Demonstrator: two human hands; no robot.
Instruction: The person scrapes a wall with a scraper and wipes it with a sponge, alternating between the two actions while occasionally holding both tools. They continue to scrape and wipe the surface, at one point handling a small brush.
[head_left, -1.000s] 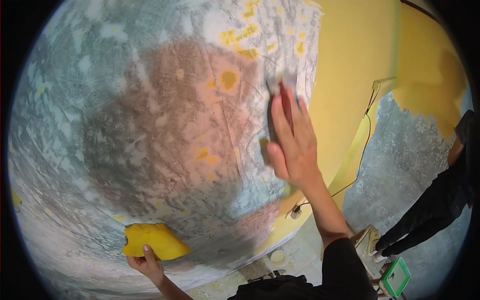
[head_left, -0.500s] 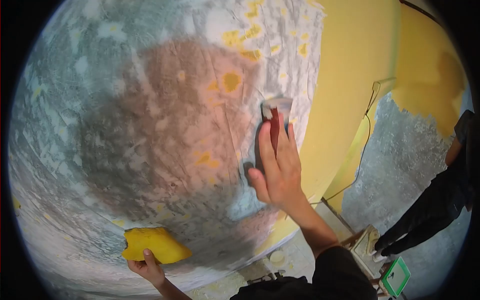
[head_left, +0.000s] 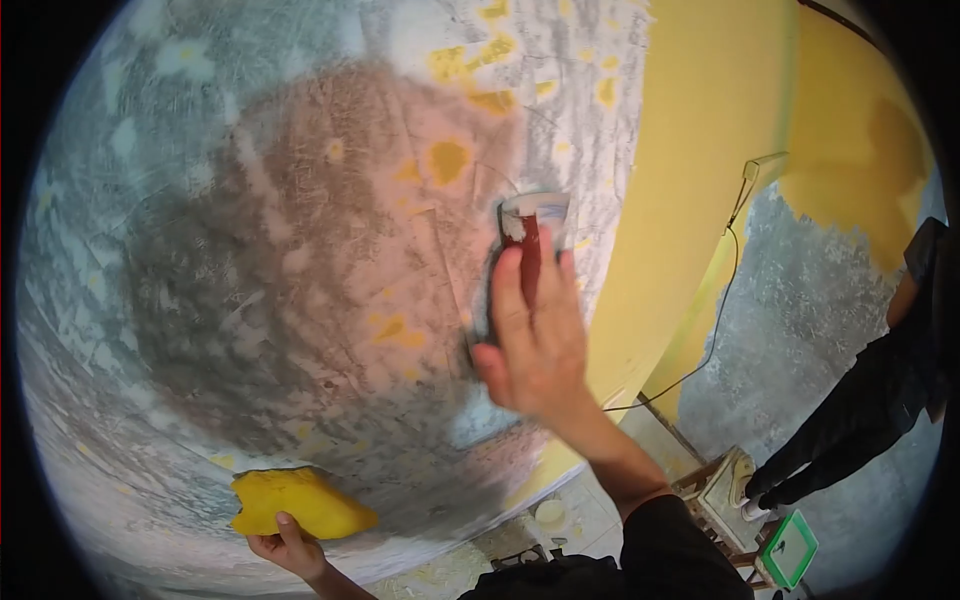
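Note:
My right hand [head_left: 541, 355] grips a putty knife [head_left: 530, 248] with a red handle, fingers laid along it. Its broad blade, smeared with whitish matter, rests against the patchy grey-and-white wall [head_left: 330, 290]. Low on the left, my left hand [head_left: 290, 548] holds a yellow piece with a ragged edge [head_left: 305, 503], thumb over its near side, close to the wall. Yellow spots show through the wall's surface around the blade.
Right of the patchy area runs a yellow wall [head_left: 690, 190] with a dangling cable [head_left: 733, 270]. A person in black [head_left: 850, 425] stands on a wooden bench [head_left: 715, 500] at right. Beside it is a green tray [head_left: 790, 552]. A pale container [head_left: 550, 515] sits on the floor.
My right hand and the putty knife have shifted a little left in view. The yellow piece and my left hand sit slightly lower and further left; the whole view has moved somewhat too.

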